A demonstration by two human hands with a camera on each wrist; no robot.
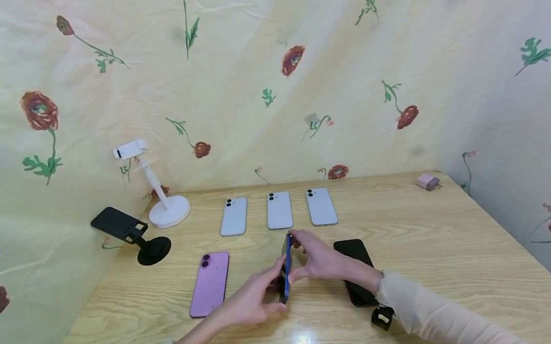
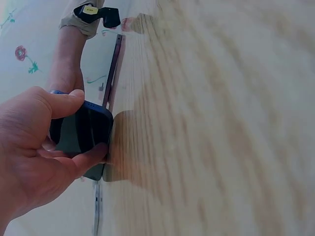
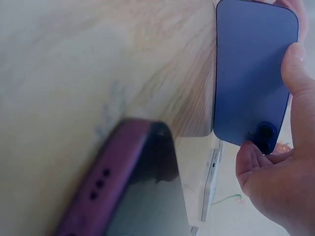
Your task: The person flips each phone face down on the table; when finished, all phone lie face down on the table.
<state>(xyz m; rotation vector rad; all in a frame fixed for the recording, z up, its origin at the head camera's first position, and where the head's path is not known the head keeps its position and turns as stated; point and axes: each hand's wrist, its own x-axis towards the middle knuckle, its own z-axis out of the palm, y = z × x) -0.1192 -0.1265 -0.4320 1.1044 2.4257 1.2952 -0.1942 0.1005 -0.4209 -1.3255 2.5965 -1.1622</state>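
A dark blue phone [image 3: 253,73] stands on its long edge on the table, between my two hands. My left hand [image 1: 255,298] grips its near end, thumb on the edge and fingers against the dark screen [image 2: 96,128] in the left wrist view. With thumb and fingers, my right hand [image 1: 320,258] holds the far end, by the camera lenses [image 3: 266,132]. A phone with a black screen [image 1: 353,250] lies face up under my right forearm; its purplish edge [image 3: 110,172] looms large in the right wrist view. Left of the hands, a pink phone [image 1: 210,285] lies back up.
Three white phones, the left one [image 1: 234,217], the middle one [image 1: 279,211] and the right one [image 1: 321,207], lie back up behind the hands. A white phone stand [image 1: 168,211] and a black one [image 1: 154,250] are at left. A pink charger [image 1: 427,182] sits far right.
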